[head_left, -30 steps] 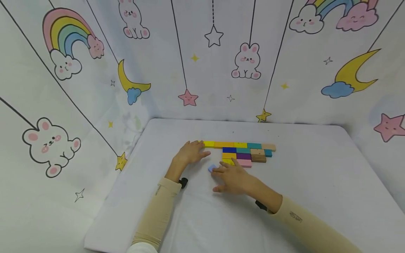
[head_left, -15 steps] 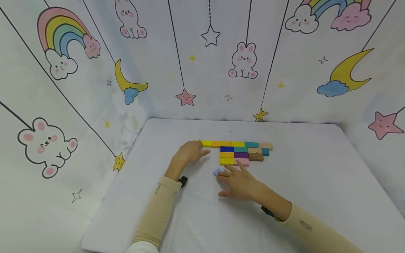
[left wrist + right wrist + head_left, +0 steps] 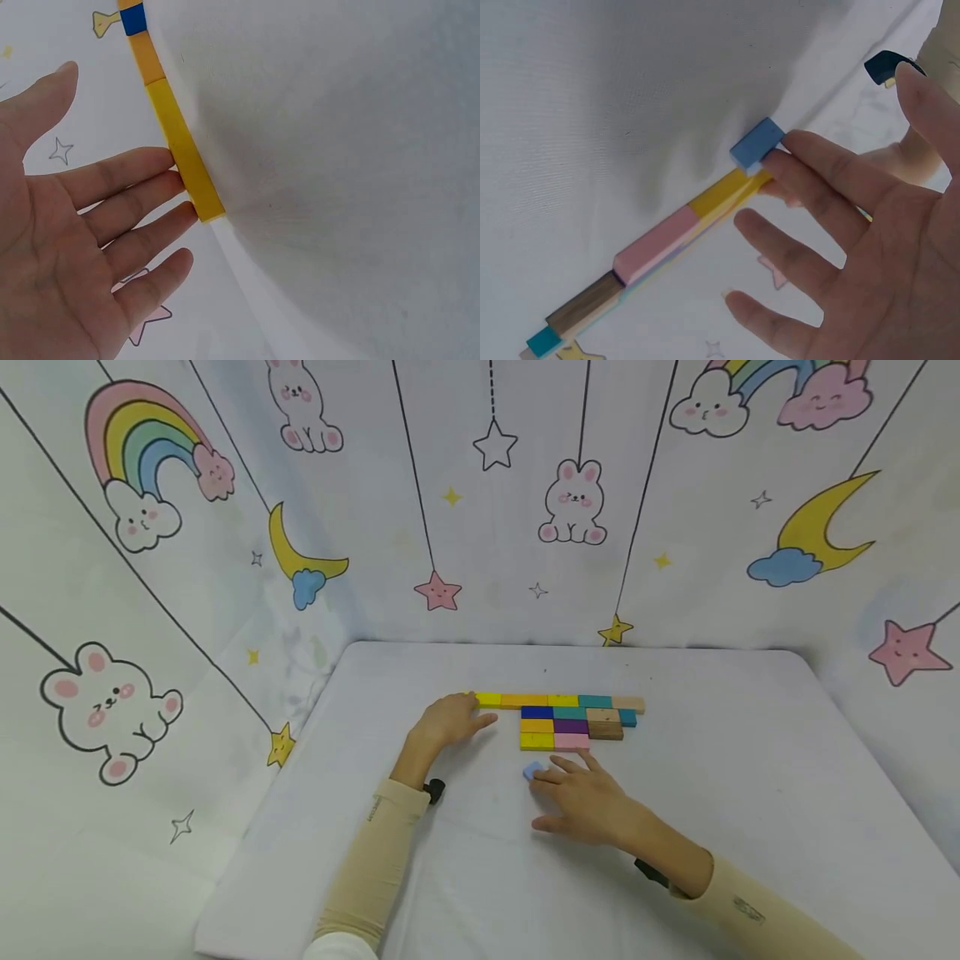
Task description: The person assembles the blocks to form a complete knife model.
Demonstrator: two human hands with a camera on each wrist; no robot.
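My left hand [image 3: 447, 721] has its fingers straight, with fingertips touching the side of a yellow block [image 3: 184, 150] at the left end of the back row. The thumb stands apart from it. My right hand [image 3: 581, 799] is spread, and its index and middle fingertips touch a small light-blue block [image 3: 757, 144] lying on the table in front of the coloured blocks. In the head view those fingers partly cover the light-blue block. A yellow block [image 3: 537, 742] and a pink block [image 3: 571, 742] form the nearest row behind it.
Behind these lie purple [image 3: 570, 727], dark-blue [image 3: 537, 712], teal and brown wooden blocks [image 3: 605, 732], packed side by side in rows. The long back row includes an orange block [image 3: 523, 701]. A white cloth covers the table [image 3: 712, 760], and a patterned curtain [image 3: 517, 527] stands behind it.
My right hand has moved right and toward me, and the light-blue block has shifted the same way with its fingertips. The left hand stays at the yellow block.
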